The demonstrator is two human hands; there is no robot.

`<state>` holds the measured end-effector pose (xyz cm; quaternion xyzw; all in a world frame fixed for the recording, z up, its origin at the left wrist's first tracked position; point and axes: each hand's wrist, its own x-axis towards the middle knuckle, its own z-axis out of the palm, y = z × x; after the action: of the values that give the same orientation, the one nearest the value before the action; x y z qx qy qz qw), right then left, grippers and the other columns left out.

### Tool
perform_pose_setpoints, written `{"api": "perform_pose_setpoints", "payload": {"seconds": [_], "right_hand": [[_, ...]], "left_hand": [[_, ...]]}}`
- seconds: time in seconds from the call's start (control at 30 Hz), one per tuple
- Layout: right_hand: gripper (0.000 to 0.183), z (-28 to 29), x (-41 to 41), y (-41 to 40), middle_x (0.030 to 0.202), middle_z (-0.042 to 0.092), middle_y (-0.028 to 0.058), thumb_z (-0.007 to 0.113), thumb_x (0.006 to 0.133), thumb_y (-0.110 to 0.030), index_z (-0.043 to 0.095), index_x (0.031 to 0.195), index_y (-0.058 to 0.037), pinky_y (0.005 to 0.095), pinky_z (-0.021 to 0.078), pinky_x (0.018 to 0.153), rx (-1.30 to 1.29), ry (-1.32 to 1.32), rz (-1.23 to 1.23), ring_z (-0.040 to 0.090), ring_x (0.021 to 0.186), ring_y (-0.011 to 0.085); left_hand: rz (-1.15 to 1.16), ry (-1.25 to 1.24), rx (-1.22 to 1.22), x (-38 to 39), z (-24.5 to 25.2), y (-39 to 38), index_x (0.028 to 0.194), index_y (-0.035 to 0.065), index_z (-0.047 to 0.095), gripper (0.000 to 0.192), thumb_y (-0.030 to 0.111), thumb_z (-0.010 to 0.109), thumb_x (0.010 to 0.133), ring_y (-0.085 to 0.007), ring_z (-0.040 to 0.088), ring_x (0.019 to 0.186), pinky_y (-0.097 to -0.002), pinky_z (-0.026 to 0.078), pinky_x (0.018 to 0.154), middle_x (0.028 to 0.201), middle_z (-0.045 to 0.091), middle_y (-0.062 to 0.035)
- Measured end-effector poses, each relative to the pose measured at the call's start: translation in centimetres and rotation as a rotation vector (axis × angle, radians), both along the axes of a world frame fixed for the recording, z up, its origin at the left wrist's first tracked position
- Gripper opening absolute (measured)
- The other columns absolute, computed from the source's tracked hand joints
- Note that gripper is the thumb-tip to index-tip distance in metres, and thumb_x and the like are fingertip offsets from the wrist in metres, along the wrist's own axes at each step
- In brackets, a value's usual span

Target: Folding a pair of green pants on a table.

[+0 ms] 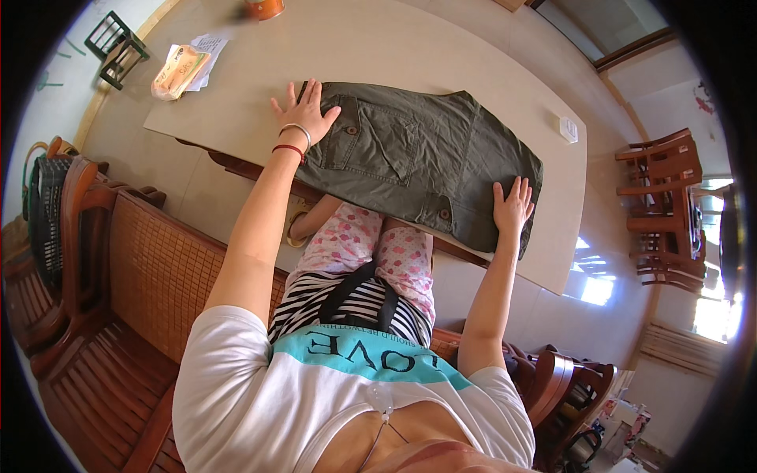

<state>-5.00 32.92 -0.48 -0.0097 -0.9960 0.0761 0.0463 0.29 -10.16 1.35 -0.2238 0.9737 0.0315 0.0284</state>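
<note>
A dark olive-green cargo garment, seemingly trousers or shorts (437, 139), lies folded on the pale tabletop (248, 65), its near edge at the table's edge above my lap. It has a large flap pocket with a brown button at the left and a second button lower right. My left hand (304, 112) presses flat on its left end, fingers spread, with a metal bangle and a red cord at the wrist. On its right end rests my right hand (513, 207), palm down, fingers a little apart. Neither hand grips the fabric. The layers under the top one are hidden.
Papers (207, 62) and a printed plastic packet (177, 72) lie at the table's left. An orange tin (264, 8) stands at the far edge, a small white box (568, 129) at the right. A wooden bench (159, 260) is behind me; wooden chairs (662, 177) stand right.
</note>
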Motion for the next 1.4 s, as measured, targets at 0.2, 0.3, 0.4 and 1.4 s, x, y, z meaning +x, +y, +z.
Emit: {"api": "perform_pose_setpoints", "payload": {"seconds": [0.2,0.3,0.4,1.4], "right_hand": [[0.073,0.1,0.2,0.0,0.151,0.023,0.0131,0.045,0.089,-0.054,0.031,0.142,-0.0045,0.0485,0.0127,0.112,-0.002,-0.009,-0.003,0.017,0.140,0.0297],[0.073,0.1,0.3,0.1,0.151,0.023,0.0131,0.045,0.089,-0.054,0.032,0.141,-0.0045,0.0487,0.0128,0.112,-0.002,0.012,0.001,0.017,0.140,0.0298],[0.073,0.2,0.4,-0.4,0.150,0.023,0.0136,0.045,0.089,-0.054,0.032,0.141,-0.0045,0.0490,0.0129,0.112,-0.016,0.005,0.003,0.018,0.140,0.0300],[0.071,-0.8,-0.3,0.0,0.148,0.030,0.0089,0.047,0.087,-0.056,0.037,0.140,-0.0094,0.0473,0.0180,0.111,0.037,0.102,-0.053,0.024,0.138,0.0272]], "left_hand": [[0.064,-0.044,0.009,-0.1,0.7,0.6,0.146,0.0112,0.020,0.078,0.061,0.035,0.089,-0.0252,0.005,0.143,-0.0572,0.007,0.112,0.155,0.010,0.0008],[0.066,-0.050,0.020,-0.2,0.6,0.5,0.146,0.0105,0.020,0.080,0.062,0.035,0.088,-0.0252,0.004,0.143,-0.0569,0.007,0.112,0.155,0.008,-0.0007],[0.029,0.023,0.034,0.0,-0.4,-0.7,0.145,0.0085,0.023,0.081,0.063,0.037,0.087,-0.0284,0.010,0.141,-0.0579,0.010,0.110,0.154,0.011,-0.0054],[-1.310,1.839,1.198,18.1,24.9,14.8,0.101,0.0118,0.056,0.029,-0.002,0.060,0.076,-0.0096,0.050,0.092,-0.0240,0.045,0.075,0.101,0.050,0.0050]]}}
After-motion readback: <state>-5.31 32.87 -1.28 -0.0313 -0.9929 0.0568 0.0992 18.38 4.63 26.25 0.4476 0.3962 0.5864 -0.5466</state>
